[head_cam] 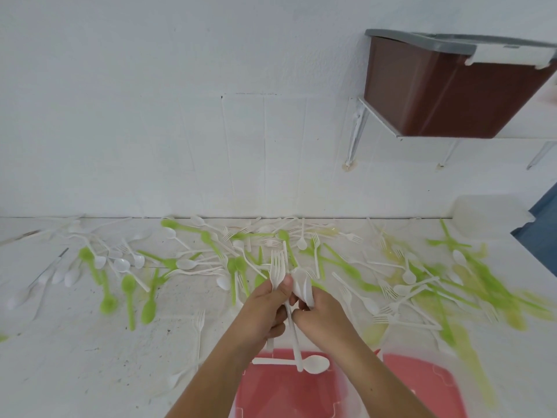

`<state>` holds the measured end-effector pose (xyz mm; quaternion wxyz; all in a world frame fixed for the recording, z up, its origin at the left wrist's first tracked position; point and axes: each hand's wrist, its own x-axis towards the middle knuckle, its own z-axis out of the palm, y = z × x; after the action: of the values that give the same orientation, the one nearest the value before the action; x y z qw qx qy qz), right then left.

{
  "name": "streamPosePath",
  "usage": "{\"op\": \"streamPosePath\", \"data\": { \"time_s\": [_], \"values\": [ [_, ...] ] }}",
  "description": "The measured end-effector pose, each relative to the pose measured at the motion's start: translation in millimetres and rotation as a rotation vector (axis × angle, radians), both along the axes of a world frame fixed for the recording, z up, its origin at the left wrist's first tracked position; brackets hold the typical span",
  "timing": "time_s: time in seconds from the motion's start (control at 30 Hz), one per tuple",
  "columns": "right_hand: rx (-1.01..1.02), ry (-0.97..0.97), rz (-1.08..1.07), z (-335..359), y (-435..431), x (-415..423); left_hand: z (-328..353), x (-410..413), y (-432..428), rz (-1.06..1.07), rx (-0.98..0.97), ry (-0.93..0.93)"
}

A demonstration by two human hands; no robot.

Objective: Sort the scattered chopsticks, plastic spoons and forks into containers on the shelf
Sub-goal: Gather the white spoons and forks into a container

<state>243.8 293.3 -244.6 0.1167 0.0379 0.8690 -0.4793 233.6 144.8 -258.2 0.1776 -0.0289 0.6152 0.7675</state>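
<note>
The forks (276, 265) and spoons (128, 285) are smooth plastic, white or translucent green, on a rough, matt painted counter (90, 357); the brown box (437, 95) is glossy plastic.

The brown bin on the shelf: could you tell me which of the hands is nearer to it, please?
Right, slightly. The right hand is below and left of the brown bin; the left hand sits beside the right one, farther left still.

Bright even light, faint shadows; wide-angle warp, blurry twd right edge.

No readable text; white clip (512, 55) on brown container (437, 95) perhaps lettered.
</note>
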Motion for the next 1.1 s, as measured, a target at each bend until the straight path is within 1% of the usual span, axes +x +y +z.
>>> {"op": "streamPosePath", "data": {
  "time_s": [0.13,0.23,0.3,0.37,0.47,0.5,0.63,0.73,0.87,0.93,1.03,1.1],
  "values": [
    [0.044,0.014,0.050,4,2,0,1,2,-2,-0.030,0.007,0.039],
    [0.096,-0.007,0.140,11,6,0,3,4,-5,-0.057,-0.027,0.075],
    [0.087,-0.029,0.218,18,10,-2,5,7,-8,-0.062,-0.027,0.091],
    [-0.009,-0.050,0.277,22,14,-1,6,8,-11,-0.070,0.001,0.108],
    [-0.385,-0.104,0.253,23,18,3,11,9,-12,-0.052,0.012,0.099],
    [-0.437,-0.072,0.239,23,18,5,12,8,-12,-0.039,0.007,0.094],
    [-0.395,0.070,0.189,20,8,13,16,6,-11,-0.008,0.005,0.111],
    [-0.389,0.109,0.144,14,6,15,20,5,-12,-0.022,0.015,0.137],
    [-0.317,0.134,0.121,20,9,9,20,6,-17,-0.096,-0.017,0.205],
    [-0.302,0.074,0.149,24,14,2,18,7,-18,-0.107,-0.010,0.217],
    [-0.298,-0.115,0.177,29,22,-3,15,6,-18,-0.108,0.021,0.214],
    [-0.244,-0.201,0.199,30,25,-5,15,5,-17,-0.111,0.007,0.219]
  ]
}}
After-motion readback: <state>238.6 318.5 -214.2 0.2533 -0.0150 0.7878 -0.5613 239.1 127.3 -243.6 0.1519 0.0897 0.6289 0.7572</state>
